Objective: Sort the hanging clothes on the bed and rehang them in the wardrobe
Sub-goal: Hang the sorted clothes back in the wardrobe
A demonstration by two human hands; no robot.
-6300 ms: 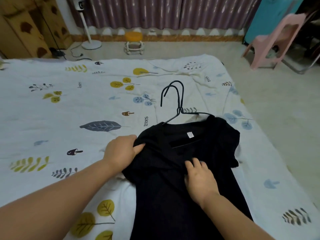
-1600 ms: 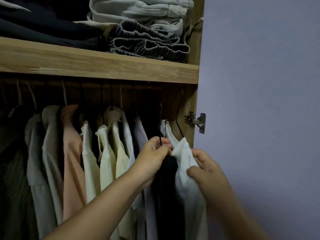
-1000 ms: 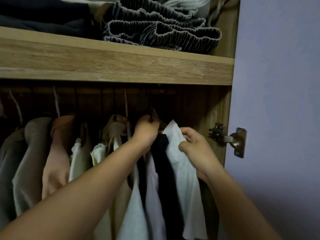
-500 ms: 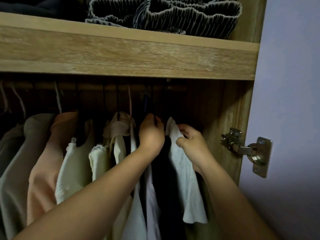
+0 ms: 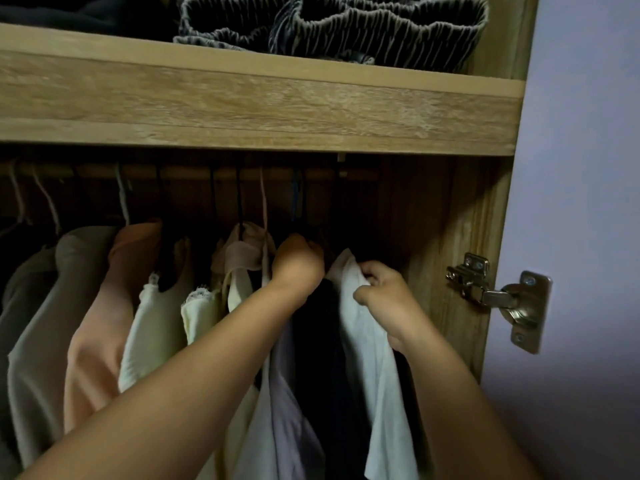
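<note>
Both forearms bare, no sleeves visible; left hand point(image 5: 298, 263) & right hand point(image 5: 382, 292) w/o rings, gloves

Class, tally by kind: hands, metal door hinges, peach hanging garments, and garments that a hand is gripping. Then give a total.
Hands: 2, the left hand and the right hand
Metal door hinges: 1, the hinge
Peach hanging garments: 1, the peach garment
Gripped garments: 2, the black garment at its top and the white garment
Total: 6
</note>
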